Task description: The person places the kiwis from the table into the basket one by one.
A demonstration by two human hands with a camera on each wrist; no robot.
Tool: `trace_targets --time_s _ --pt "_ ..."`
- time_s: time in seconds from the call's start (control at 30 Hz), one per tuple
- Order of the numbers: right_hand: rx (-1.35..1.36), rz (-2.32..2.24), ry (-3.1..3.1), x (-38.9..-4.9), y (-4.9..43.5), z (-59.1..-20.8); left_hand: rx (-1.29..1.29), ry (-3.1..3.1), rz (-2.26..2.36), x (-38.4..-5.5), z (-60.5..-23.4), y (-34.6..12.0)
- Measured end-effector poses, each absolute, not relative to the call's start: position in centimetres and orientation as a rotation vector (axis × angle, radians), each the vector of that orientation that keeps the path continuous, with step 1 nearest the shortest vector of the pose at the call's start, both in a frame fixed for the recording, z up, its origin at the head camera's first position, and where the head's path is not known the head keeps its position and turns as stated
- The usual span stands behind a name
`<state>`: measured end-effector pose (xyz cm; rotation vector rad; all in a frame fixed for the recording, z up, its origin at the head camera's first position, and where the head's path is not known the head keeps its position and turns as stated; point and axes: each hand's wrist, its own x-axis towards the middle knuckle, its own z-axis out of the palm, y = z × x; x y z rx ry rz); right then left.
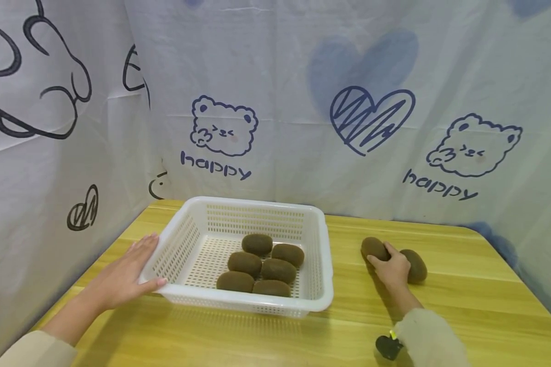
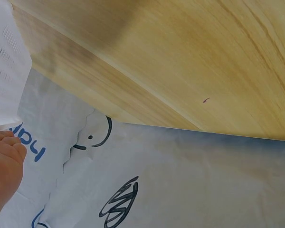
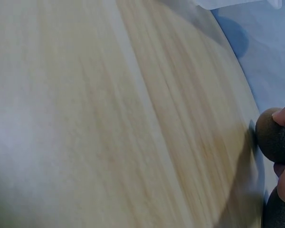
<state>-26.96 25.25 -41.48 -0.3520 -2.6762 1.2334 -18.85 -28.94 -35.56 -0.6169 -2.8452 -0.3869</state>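
Observation:
A white plastic basket (image 1: 319, 255) stands on the table, with several brown kiwifruit (image 1: 244, 264) lying on its floor, mostly to the right. My left hand (image 1: 126, 272) rests against the basket's left rim, thumb at the near corner and fingers stretched along the side. At the right of the table, my right hand (image 1: 394, 267) grips a kiwifruit (image 1: 373, 248) between thumb and fingers. Another kiwifruit (image 1: 415, 266) lies just right of that hand. The right wrist view catches the held kiwifruit (image 3: 273, 135) at its edge, with the second kiwifruit (image 3: 278, 211) below it.
The yellow wood-grain table (image 1: 349, 336) reaches back to a pale printed cloth (image 1: 294, 168) with hearts and bear faces. More cloth hangs along the left side. A small black object (image 1: 389, 347) with a yellow bit is by the right sleeve.

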Motion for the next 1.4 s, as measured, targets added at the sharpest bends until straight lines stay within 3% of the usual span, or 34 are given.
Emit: trace_targets --time_s 1.4 --pt "-0.197 1.34 -2.609 -24.6 24.6 -35.2 -0.623 -2.843 -0.296 -18.9 -35.2 -28.8"
